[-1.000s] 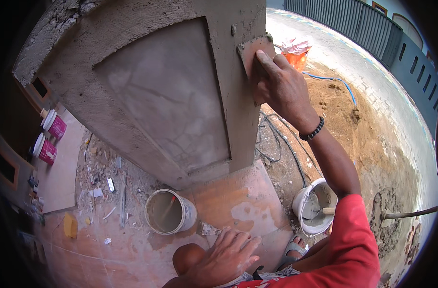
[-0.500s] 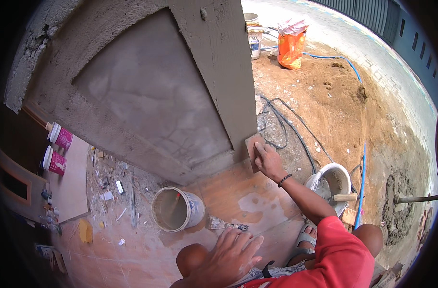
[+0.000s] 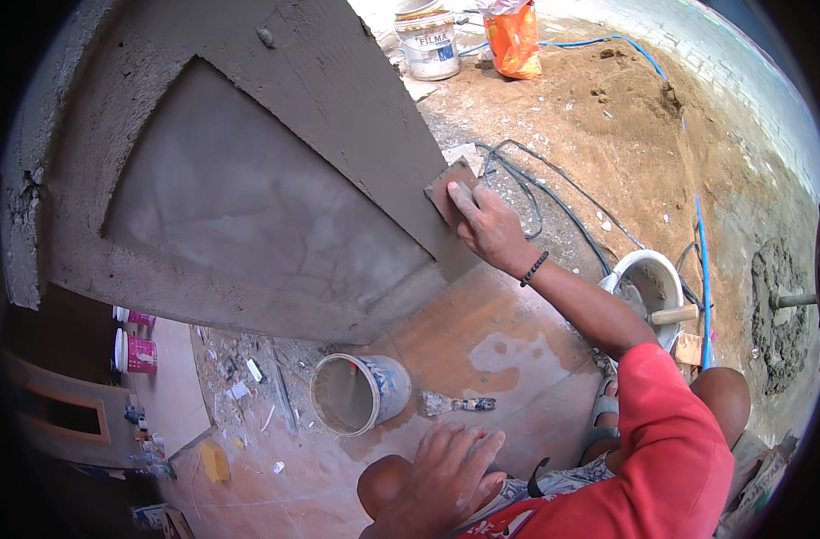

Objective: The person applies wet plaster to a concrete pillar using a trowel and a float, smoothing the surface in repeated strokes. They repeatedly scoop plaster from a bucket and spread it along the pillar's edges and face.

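Observation:
My right hand [image 3: 495,226] grips a flat brownish plastering float [image 3: 452,192], its plate against the outer edge of the grey plastered wall [image 3: 374,117]. The index finger stretches along the float's back. A recessed panel [image 3: 239,198] with a smoother, patchy surface is framed by the plaster. My left hand [image 3: 450,472] lies by my knee with its fingers out and holds nothing; pale residue marks its fingertips. Between the wall and my feet, a scraper [image 3: 455,404] with a dirty blade rests on the tiles next to a white bucket [image 3: 376,395] of grey water.
A white tub [image 3: 648,278] with a wooden-handled tool [image 3: 675,315] stands to my right. Dark cables [image 3: 563,216] and a blue hose [image 3: 703,278] cross the sandy ground. An orange sack [image 3: 513,45] and a paint bucket [image 3: 428,45] stand farther off. Debris and a yellow sponge-like block [image 3: 215,461] lie left.
My right hand has slid the float a little higher along the wall's edge, tilting it. The view has turned and shifted, while my left hand stays by the knee.

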`<action>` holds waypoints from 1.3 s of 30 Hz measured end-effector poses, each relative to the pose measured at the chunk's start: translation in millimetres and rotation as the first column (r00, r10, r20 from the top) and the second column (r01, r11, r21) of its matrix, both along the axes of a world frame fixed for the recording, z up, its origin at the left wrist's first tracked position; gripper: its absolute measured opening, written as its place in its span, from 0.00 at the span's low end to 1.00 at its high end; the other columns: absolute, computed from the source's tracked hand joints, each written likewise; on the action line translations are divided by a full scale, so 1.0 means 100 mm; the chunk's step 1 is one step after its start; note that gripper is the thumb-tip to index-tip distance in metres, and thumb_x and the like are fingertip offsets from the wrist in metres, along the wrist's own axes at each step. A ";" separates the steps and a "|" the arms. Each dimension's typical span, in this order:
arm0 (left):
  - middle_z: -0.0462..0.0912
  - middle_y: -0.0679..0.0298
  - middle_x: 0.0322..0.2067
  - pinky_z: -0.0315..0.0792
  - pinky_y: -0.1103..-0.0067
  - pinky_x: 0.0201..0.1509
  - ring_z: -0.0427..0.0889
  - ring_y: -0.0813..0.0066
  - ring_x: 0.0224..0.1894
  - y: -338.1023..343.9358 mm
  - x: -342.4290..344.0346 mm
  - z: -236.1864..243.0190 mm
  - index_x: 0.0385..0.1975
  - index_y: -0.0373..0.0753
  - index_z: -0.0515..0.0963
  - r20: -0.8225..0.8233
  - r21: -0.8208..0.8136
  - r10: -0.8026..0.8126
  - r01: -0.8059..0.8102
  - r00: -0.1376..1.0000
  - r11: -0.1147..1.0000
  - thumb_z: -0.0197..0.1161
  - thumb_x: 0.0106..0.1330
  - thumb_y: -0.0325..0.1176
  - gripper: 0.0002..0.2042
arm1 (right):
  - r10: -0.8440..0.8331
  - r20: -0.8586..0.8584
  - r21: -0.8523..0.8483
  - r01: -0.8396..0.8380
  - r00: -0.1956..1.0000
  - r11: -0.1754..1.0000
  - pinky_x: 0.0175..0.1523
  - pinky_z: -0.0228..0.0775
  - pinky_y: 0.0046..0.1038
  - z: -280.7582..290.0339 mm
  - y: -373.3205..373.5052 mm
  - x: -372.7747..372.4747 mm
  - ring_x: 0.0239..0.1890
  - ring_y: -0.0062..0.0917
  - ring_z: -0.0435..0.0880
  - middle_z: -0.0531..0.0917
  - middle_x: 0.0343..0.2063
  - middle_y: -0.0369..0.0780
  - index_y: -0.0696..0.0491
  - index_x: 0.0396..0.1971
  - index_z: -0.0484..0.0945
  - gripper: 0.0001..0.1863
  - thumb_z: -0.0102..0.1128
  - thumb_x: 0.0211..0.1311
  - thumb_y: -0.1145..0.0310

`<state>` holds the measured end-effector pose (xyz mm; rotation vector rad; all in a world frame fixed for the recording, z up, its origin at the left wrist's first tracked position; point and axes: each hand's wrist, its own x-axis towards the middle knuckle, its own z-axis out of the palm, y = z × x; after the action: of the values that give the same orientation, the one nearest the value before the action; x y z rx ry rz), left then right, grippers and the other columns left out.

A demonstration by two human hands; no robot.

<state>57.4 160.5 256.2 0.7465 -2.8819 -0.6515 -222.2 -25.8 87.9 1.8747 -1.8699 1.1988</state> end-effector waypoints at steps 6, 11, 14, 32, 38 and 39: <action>0.74 0.49 0.54 0.65 0.57 0.63 0.70 0.43 0.58 0.04 -0.04 -0.05 0.57 0.38 0.73 0.076 -0.001 0.008 -0.008 0.997 1.000 0.67 0.58 0.36 0.26 | 0.017 0.119 0.317 -0.055 0.993 0.947 0.44 0.72 0.41 -1.25 0.35 0.02 0.41 0.43 0.75 0.73 0.41 0.47 0.51 0.62 0.69 0.30 0.59 0.55 0.73; 0.74 0.50 0.52 0.66 0.57 0.62 0.71 0.43 0.57 0.07 -0.04 0.04 0.56 0.38 0.73 0.122 0.030 0.067 -0.071 0.990 0.997 0.68 0.55 0.35 0.27 | 0.169 0.130 0.008 -0.171 0.977 0.985 0.49 0.71 0.38 -0.51 0.49 -0.26 0.44 0.40 0.74 0.75 0.44 0.42 0.42 0.61 0.73 0.30 0.61 0.55 0.74; 0.74 0.50 0.52 0.66 0.57 0.61 0.71 0.43 0.56 0.06 -0.12 0.06 0.56 0.38 0.72 0.077 0.016 0.017 -0.018 0.997 1.000 0.68 0.54 0.35 0.28 | 0.226 -0.200 -0.152 -0.258 0.953 0.954 0.52 0.72 0.36 -0.05 0.26 -0.67 0.48 0.38 0.74 0.73 0.42 0.40 0.37 0.61 0.72 0.31 0.59 0.55 0.74; 0.77 0.49 0.48 0.71 0.57 0.52 0.75 0.44 0.49 0.06 -0.10 0.04 0.52 0.36 0.75 -0.009 0.009 0.030 -0.030 1.000 1.000 0.66 0.58 0.38 0.22 | 0.054 -0.150 -0.023 -0.058 0.987 0.998 0.44 0.72 0.36 -0.02 0.04 -0.99 0.39 0.37 0.73 0.70 0.39 0.44 0.44 0.63 0.68 0.32 0.60 0.55 0.71; 0.76 0.47 0.48 0.69 0.53 0.53 0.74 0.42 0.49 0.04 -0.01 -0.05 0.52 0.35 0.75 -0.044 0.006 -0.015 0.016 0.999 1.000 0.65 0.60 0.38 0.21 | 0.049 0.089 -0.034 -0.046 0.995 0.998 0.44 0.72 0.39 0.27 0.17 -0.05 0.38 0.41 0.74 0.71 0.37 0.47 0.51 0.65 0.66 0.33 0.58 0.55 0.71; 0.76 0.47 0.49 0.69 0.53 0.53 0.74 0.42 0.49 0.05 0.01 -0.05 0.52 0.35 0.75 -0.033 0.009 -0.021 0.021 0.999 1.000 0.65 0.60 0.38 0.22 | 0.026 0.143 -0.006 -0.026 0.989 1.000 0.45 0.71 0.40 0.15 0.08 0.08 0.38 0.43 0.73 0.71 0.37 0.48 0.52 0.66 0.64 0.34 0.58 0.56 0.71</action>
<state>58.0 165.0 251.7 0.7006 -2.8624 -0.6740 -214.1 -18.2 103.0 1.8613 -1.9186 1.3785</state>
